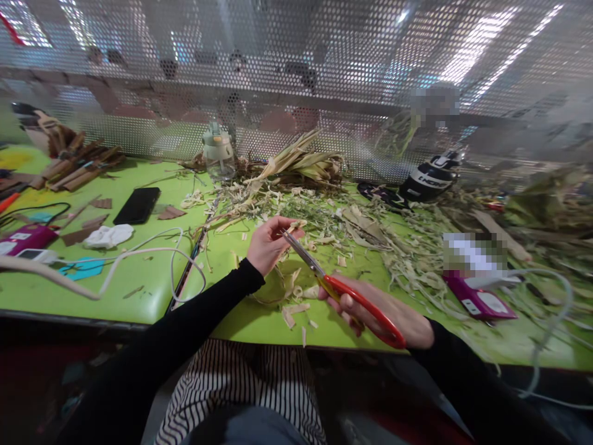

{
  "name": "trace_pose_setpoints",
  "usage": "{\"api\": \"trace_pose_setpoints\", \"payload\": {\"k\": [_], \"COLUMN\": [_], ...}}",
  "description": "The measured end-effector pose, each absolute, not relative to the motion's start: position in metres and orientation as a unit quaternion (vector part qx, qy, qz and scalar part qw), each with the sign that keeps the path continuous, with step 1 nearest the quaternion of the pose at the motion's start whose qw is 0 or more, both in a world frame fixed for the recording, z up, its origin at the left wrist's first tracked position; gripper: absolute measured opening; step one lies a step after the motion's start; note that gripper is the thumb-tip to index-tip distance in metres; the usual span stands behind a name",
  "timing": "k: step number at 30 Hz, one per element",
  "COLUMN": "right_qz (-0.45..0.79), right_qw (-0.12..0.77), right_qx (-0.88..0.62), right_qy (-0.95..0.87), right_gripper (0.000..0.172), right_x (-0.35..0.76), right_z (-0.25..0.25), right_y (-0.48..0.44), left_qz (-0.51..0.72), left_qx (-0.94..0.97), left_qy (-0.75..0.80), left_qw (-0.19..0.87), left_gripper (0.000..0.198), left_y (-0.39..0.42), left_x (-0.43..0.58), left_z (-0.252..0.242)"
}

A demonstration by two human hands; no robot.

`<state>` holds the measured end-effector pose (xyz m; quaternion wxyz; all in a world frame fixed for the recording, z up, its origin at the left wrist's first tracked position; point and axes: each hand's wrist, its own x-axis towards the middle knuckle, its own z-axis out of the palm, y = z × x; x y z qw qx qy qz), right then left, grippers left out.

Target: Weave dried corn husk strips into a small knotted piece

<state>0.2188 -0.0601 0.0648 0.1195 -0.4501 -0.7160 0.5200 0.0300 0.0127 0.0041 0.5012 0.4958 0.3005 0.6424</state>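
Observation:
My left hand [271, 243] is closed in a pinch on a small pale piece of dried husk [299, 225], held above the green table [278, 324]. Red-handled scissors [356, 300] are in my right hand [386, 309], its fingers wrapped round the grips. The blades point up and to the left, and their tips reach my left fingers beside the husk piece. Whether the blades touch the husk, I cannot tell. Below my hands lie cut husk scraps [294, 312] and pale curls.
Behind my hands lies a bundle of dried husks [296, 157] among shredded strips, near a clear bottle [218, 148]. A phone [137, 205] and a white cable [139, 251] lie left. To the right are a black bottle [430, 176] and a magenta device [482, 303]. Perforated metal [278, 74] stands behind.

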Motion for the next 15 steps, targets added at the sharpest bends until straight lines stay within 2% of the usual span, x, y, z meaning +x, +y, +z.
{"api": "trace_pose_setpoints", "payload": {"k": [15], "right_qz": [0.546], "right_qw": [0.131], "right_qx": [-0.485], "right_qy": [-0.671], "right_gripper": [0.059], "right_x": [0.2161], "right_z": [0.0649], "right_y": [-0.061], "left_qz": [0.638], "left_qx": [0.488], "left_qy": [0.288], "left_qw": [0.521], "left_gripper": [0.026], "left_y": [0.0118], "left_x": [0.0301], "left_z": [0.0044]}}
